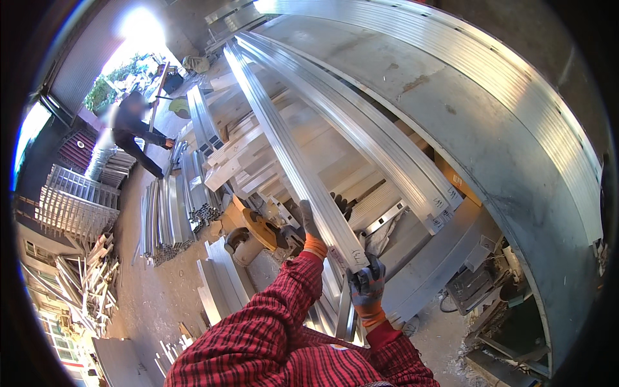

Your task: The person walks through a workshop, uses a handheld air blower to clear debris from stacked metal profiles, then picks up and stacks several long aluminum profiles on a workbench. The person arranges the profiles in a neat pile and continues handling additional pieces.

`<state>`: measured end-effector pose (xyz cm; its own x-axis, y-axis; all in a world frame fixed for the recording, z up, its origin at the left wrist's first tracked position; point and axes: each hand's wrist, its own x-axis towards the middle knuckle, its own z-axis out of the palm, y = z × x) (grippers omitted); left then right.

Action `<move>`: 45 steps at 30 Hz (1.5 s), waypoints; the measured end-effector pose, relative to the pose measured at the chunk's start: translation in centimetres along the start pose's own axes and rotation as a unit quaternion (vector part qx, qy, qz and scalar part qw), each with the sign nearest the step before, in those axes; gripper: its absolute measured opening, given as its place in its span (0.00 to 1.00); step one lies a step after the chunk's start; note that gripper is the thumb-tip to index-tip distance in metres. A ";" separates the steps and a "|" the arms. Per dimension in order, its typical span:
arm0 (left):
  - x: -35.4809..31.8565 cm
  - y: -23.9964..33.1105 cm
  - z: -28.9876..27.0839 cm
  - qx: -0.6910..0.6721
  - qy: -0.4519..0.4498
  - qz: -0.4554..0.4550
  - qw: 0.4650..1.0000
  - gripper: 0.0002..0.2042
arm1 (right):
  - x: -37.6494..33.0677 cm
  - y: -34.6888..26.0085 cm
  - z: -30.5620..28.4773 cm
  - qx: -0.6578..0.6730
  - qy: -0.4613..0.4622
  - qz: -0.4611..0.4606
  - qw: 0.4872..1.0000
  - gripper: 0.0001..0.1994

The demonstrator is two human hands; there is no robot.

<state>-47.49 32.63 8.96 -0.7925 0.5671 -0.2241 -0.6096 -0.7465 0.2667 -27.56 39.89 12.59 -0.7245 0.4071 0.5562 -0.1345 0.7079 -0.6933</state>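
A long silvery ridged aluminium profile (284, 148) runs from near my body toward the far end of the workshop. My left hand (309, 220), in a grey glove with an orange cuff, grips it a little way up from the near end. Its thumb side shows on the left edge, and dark fingertips emerge on the right edge, so the palm is hidden below. At the near end, my gloved right hand (368, 284) closes around the corner, fingers on the end face. Handwritten marks show on the profile near that end.
More long profiles (367, 129) lie to the right beside a large grey metal sheet (451, 109). A yellow-guarded cutting machine (261, 227) stands left of my left hand. Profile bundles (169, 216) lie on the floor, and a person (132, 126) in dark clothes bends at the far left.
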 end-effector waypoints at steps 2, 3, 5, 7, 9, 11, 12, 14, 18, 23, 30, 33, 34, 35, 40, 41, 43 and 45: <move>0.1 -0.1 -0.9 0.033 0.004 -0.020 0.999 0.42 | -0.3 0.4 0.0 -0.008 -0.003 0.002 1.000 0.19; 0.7 0.1 -2.6 0.055 -0.001 -0.033 0.998 0.43 | -0.4 0.8 0.1 -0.006 -0.002 -0.003 1.000 0.18; 1.3 -0.3 -3.5 0.036 -0.004 -0.080 0.996 0.43 | 0.1 0.9 -0.7 -0.008 -0.035 0.009 0.999 0.16; 2.3 -1.0 -3.4 0.010 -0.019 -0.092 0.996 0.41 | 0.5 1.0 -1.4 -0.004 -0.033 0.013 0.999 0.16; 3.6 -1.7 -3.4 0.012 0.001 -0.094 0.996 0.39 | 1.0 1.3 -1.4 0.016 -0.001 0.026 1.000 0.16; 4.4 -2.2 -3.6 -0.009 0.014 -0.090 0.996 0.41 | 1.8 1.5 -1.6 0.049 0.000 0.054 0.997 0.16; 4.8 -2.6 -3.3 -0.019 0.017 -0.091 0.996 0.42 | 2.1 1.8 -2.0 0.062 0.004 0.069 0.996 0.16; 5.5 -3.1 -2.8 -0.009 0.039 -0.093 0.995 0.44 | 2.2 3.3 -1.9 0.024 0.023 0.033 0.999 0.16; 6.0 -3.8 -3.4 0.015 0.008 -0.104 0.994 0.45 | 2.3 3.7 -2.4 0.053 0.039 0.075 0.995 0.15; 6.6 -2.1 -11.7 0.456 -0.019 0.248 0.855 0.41 | 1.3 2.4 -2.4 0.090 0.048 0.098 0.990 0.18; 4.5 -1.3 -6.2 0.082 0.029 -0.034 0.996 0.40 | 1.1 3.2 -2.0 0.043 0.012 0.061 0.997 0.36; 4.8 -2.5 -4.5 0.081 0.032 -0.051 0.995 0.40 | 1.7 4.2 -2.0 0.036 -0.026 0.081 0.996 0.36; 5.1 -2.8 -3.9 0.078 0.031 -0.056 0.995 0.40 | 2.4 4.3 -2.2 0.042 -0.034 0.107 0.993 0.35; 5.6 -2.9 -3.2 0.049 0.035 -0.102 0.993 0.43 | 3.1 4.5 -2.5 0.043 -0.018 0.113 0.993 0.36; 6.8 -3.0 -2.0 0.168 0.058 -0.179 0.968 0.53 | 4.9 7.1 -3.2 0.096 0.014 0.149 0.984 0.34; 6.6 -3.4 -1.9 0.182 0.082 -0.174 0.964 0.53 | 4.5 8.2 -3.0 0.101 0.008 0.162 0.982 0.34; 6.5 -3.0 -2.3 0.194 0.111 -0.170 0.960 0.51 | 4.7 8.6 -3.2 0.102 -0.028 0.179 0.978 0.35; 6.4 -2.9 -2.5 0.217 0.121 -0.155 0.956 0.50 | 5.1 9.1 -3.5 0.106 -0.050 0.177 0.977 0.36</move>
<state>-50.78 37.52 4.42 -0.5784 0.6008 -0.5518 -0.8052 -0.3121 0.5042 -30.08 50.45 10.75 -0.8115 0.5398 0.2237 0.0076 0.3926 -0.9197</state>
